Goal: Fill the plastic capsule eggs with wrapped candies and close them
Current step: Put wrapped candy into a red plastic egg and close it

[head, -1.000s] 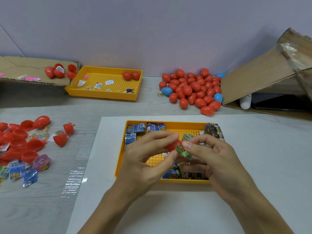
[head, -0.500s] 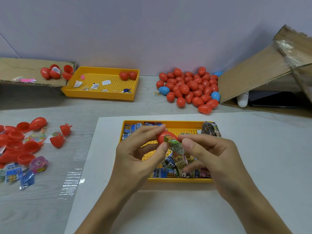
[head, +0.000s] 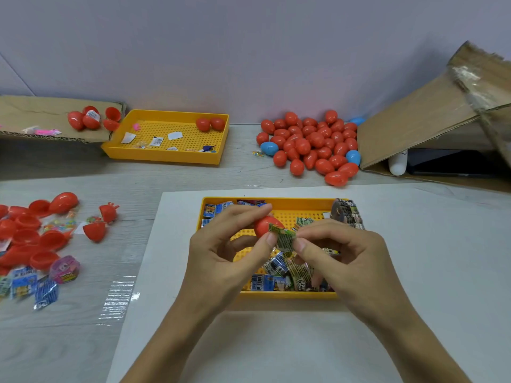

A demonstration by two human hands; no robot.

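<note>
Red plastic sits between the fingers and thumb of my left hand (head: 221, 252): one capsule egg half (head: 265, 225), held above the near yellow tray (head: 287, 294). My right hand (head: 348, 258) pinches a green wrapped candy (head: 284, 239) by its edge, and the left thumb tip touches the same wrapper. The candy lies against the half's rim, not yet inside; I cannot tell which way the opening faces. Judgement: the current step is loading, and closing has not begun on this egg.

Below the hands, the tray holds a loose stock of wrapped candies (head: 282, 272), so supply remains. It rests on a white board (head: 414, 244).

To my left on the table, open red halves (head: 33, 233) lie scattered with a few blue-wrapped sweets (head: 30, 286). These appear unfilled.

Farther back, a second yellow tray (head: 166, 158) holds two closed red eggs and paper scraps. To the far right, a pile of closed eggs (head: 312, 145), mostly red with some blue, lies beside a tilted cardboard box (head: 431, 117). Whether those are filled cannot be confirmed. Considerable work appears outstanding.
</note>
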